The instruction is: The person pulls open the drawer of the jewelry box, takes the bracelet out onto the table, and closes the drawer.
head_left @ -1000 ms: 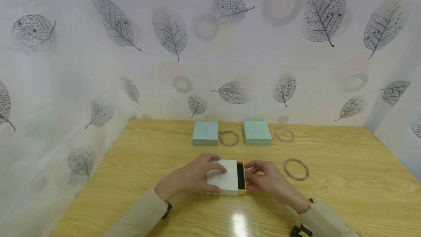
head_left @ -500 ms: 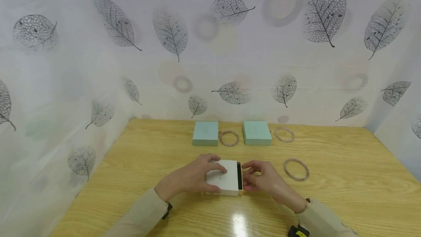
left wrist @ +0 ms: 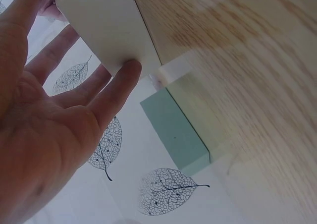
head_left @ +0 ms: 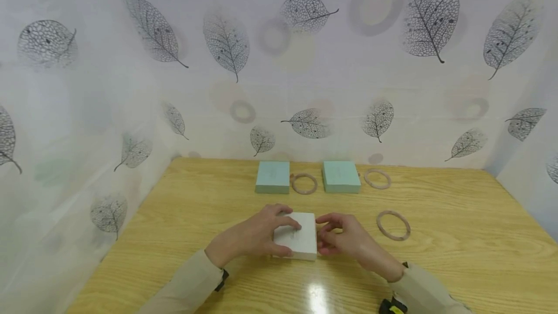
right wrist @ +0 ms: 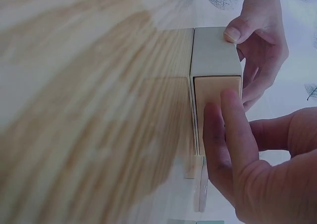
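Note:
A white slide-out drawer box point(head_left: 306, 232) lies on the wooden table in front of me. My left hand point(head_left: 257, 235) grips it from the left, thumb at the near side and fingers over the top and far side. My right hand point(head_left: 348, 240) is at the box's right end. In the right wrist view, its fingertips press against the pale orange end of the drawer point(right wrist: 210, 87), which sits level with the sleeve's opening. The inside of the box is hidden. To the right of that hand lies a pinkish bangle point(head_left: 380, 227).
Farther back on the table point(head_left: 209, 193) stand two mint-green boxes, a left one point(head_left: 272, 174) and a right one point(head_left: 341, 174). One bangle point(head_left: 294, 187) lies between them and another bangle point(head_left: 377, 187) right of them. A leaf-print curtain point(head_left: 209, 110) hangs behind.
My right hand has moved left, pushing the drawer into the white sleeve until its dark interior went out of sight. The left hand has stayed on the box.

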The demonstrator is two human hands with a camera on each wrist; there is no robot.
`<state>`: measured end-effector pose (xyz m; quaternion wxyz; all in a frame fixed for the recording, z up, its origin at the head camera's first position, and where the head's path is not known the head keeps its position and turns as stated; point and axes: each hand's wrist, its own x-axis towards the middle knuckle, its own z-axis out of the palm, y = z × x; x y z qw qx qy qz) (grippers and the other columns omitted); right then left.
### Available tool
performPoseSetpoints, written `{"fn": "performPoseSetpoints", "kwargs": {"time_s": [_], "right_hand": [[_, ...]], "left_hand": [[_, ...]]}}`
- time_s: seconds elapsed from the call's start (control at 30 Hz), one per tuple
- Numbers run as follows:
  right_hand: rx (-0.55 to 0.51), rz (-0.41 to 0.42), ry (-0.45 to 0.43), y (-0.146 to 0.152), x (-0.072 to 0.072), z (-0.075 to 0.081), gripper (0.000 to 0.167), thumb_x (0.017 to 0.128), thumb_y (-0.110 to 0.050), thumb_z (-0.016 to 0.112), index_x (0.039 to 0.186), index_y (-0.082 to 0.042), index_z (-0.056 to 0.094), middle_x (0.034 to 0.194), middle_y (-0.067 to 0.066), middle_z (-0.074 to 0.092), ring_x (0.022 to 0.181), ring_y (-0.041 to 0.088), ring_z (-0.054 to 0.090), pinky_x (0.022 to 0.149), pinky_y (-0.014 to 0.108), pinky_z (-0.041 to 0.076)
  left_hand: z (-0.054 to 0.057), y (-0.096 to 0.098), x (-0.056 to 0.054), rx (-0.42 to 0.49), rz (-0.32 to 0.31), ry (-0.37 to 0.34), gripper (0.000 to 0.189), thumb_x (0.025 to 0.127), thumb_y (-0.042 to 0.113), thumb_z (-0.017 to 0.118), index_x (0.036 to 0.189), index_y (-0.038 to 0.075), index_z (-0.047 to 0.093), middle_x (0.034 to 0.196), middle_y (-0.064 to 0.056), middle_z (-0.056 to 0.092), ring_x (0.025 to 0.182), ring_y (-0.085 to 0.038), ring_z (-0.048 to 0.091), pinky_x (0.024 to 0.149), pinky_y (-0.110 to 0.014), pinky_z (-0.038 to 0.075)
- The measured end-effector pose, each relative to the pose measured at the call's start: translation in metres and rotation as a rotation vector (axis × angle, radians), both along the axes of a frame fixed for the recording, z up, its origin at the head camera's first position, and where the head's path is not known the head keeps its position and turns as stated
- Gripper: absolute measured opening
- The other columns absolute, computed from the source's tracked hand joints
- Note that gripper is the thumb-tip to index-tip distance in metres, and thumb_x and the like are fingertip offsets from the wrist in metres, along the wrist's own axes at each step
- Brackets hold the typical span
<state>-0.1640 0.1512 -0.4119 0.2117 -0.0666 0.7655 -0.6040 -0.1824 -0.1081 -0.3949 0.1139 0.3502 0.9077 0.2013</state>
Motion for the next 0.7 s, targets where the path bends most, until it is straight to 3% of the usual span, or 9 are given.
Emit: {"fn": "performPoseSetpoints", "kwargs": {"time_s": [0.53, 0.7], "right_hand": [[-0.009, 0.012, -0.016, -0.0021, -0.0003, 0.0005, 0.042, 0.103, -0.006, 0.060, 0.139, 0.011, 0.050, 0.111, 0.020, 0.064, 0.087, 0.021, 0.073, 0.077, 0.034, 0.065], [-0.014, 0.035, 0.015, 0.0026, 0.0012, 0.0006, 0.044, 0.102, -0.007, 0.061, 0.140, 0.012, 0.049, 0.110, 0.021, 0.065, 0.087, 0.021, 0.073, 0.076, 0.034, 0.065]], "left_hand": [[-0.0005, 0.0009, 0.0001, 0.003, 0.003, -0.008, 0.050, 0.087, 0.042, 0.081, 0.132, 0.025, 0.067, 0.156, -0.012, 0.046, 0.143, -0.033, 0.042, 0.114, -0.050, 0.046], [-0.0012, 0.0004, -0.0003, 0.001, 0.002, -0.003, 0.050, 0.087, 0.042, 0.081, 0.132, 0.026, 0.067, 0.156, -0.011, 0.046, 0.143, -0.033, 0.043, 0.114, -0.050, 0.047]]}}
